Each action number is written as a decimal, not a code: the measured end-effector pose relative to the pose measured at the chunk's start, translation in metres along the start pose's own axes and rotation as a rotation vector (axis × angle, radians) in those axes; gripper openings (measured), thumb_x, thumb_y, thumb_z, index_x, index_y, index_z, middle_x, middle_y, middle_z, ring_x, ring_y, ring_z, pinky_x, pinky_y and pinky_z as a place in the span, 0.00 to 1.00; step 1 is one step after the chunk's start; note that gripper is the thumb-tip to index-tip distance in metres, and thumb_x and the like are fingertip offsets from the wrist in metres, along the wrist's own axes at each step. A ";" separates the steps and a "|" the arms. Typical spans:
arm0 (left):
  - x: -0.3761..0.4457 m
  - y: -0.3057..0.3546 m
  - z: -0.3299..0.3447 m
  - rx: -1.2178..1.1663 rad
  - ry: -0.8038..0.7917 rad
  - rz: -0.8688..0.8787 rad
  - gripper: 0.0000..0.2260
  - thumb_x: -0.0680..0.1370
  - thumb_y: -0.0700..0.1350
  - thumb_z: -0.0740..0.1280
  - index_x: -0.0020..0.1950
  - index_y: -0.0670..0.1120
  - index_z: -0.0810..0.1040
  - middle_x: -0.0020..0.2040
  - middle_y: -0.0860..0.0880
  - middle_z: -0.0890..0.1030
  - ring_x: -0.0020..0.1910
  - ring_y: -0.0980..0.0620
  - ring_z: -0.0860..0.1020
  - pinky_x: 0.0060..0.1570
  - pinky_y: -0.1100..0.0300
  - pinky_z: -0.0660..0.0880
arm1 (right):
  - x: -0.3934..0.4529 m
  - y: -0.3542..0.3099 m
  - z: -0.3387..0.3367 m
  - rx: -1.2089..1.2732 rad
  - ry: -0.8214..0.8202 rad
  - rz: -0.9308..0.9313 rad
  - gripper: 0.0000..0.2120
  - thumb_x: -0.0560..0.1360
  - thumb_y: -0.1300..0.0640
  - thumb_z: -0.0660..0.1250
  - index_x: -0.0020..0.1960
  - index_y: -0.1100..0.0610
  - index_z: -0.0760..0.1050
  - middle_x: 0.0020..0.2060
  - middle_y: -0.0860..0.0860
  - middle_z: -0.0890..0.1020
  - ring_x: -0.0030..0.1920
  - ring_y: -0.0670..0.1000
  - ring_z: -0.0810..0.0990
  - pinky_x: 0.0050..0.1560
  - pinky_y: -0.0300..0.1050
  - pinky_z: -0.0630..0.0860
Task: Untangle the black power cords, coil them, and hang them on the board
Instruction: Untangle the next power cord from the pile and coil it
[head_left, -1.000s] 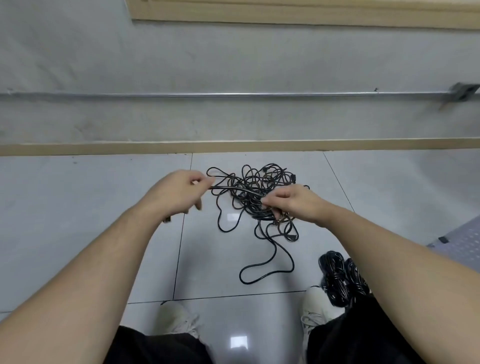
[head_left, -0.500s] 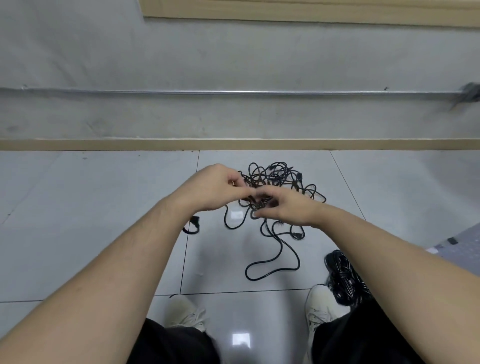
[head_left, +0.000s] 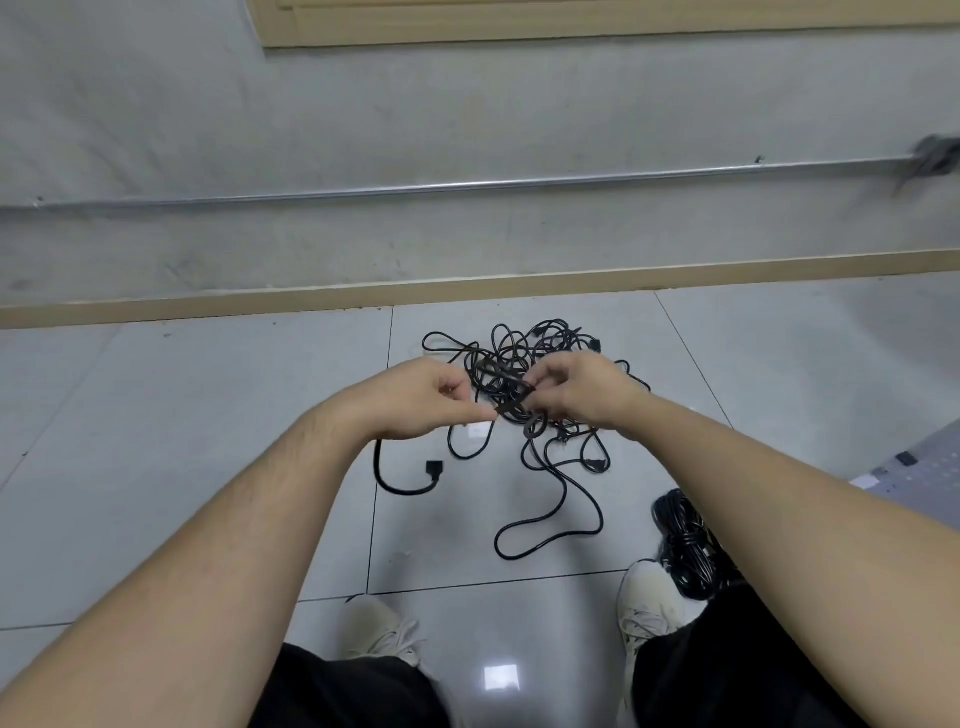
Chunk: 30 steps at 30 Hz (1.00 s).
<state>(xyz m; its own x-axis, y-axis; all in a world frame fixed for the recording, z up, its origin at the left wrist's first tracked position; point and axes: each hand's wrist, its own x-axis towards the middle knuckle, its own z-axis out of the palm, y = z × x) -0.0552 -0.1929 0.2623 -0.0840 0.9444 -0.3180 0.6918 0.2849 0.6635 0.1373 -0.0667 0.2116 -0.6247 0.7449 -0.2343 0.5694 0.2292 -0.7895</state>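
Head view. Both hands are raised over the tangle (head_left: 524, 374) of black cords, which lies on the floor tiles (head_left: 208, 415) just beyond the fingertips.

Left hand (head_left: 415, 397): thumb and forefinger pinched together on a strand at its right edge. A cord runs down from under this hand to a plug (head_left: 434, 469) lying below the fingers.

Right hand (head_left: 576, 387): fingers curled and closed on strands of the knot; which cord each finger holds I cannot tell. The two pinch points are close together, with only a short taut stretch between them.

Loose run: one loop (head_left: 550, 525) trails toward the person, well below both hands.

Coiled bundle (head_left: 685, 551) lies by the right shoe (head_left: 649, 603), near the right forearm. Grey perforated panel (head_left: 919, 473) at right edge, possibly the board.

Handling, judged: cords look light, limp yet springy, with a smooth jacket that will slide through a loose pinch. Loops will hold a curl and snag on each other. The plugs are the bulky parts and will catch when drawn through loops. Best hold: pinch near a free end or plug and feed it back through, not pulling mid-strand, which tightens the knot.
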 end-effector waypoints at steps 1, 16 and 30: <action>0.002 -0.003 0.000 0.062 -0.014 -0.042 0.15 0.78 0.55 0.72 0.39 0.47 0.75 0.27 0.57 0.72 0.23 0.60 0.66 0.26 0.67 0.64 | -0.001 0.001 -0.003 0.080 0.040 0.007 0.08 0.73 0.60 0.78 0.44 0.50 0.80 0.39 0.49 0.85 0.35 0.47 0.78 0.42 0.43 0.75; 0.007 -0.065 -0.014 0.119 0.268 -0.533 0.32 0.80 0.33 0.52 0.82 0.57 0.57 0.69 0.41 0.76 0.43 0.46 0.78 0.33 0.58 0.69 | -0.021 -0.003 -0.032 0.053 0.036 -0.068 0.05 0.80 0.46 0.70 0.53 0.40 0.83 0.50 0.36 0.83 0.54 0.40 0.79 0.53 0.26 0.68; 0.003 -0.009 0.001 -0.329 0.041 -0.015 0.14 0.83 0.44 0.54 0.56 0.52 0.79 0.38 0.46 0.83 0.28 0.51 0.67 0.35 0.58 0.66 | -0.033 -0.021 -0.018 -0.182 -0.173 -0.161 0.12 0.81 0.48 0.68 0.62 0.48 0.83 0.58 0.42 0.84 0.57 0.40 0.79 0.49 0.19 0.65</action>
<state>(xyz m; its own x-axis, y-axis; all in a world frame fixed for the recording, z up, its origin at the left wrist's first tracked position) -0.0612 -0.1928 0.2546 -0.1255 0.9435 -0.3067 0.4219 0.3306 0.8442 0.1555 -0.0851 0.2464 -0.7874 0.5759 -0.2199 0.5327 0.4560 -0.7129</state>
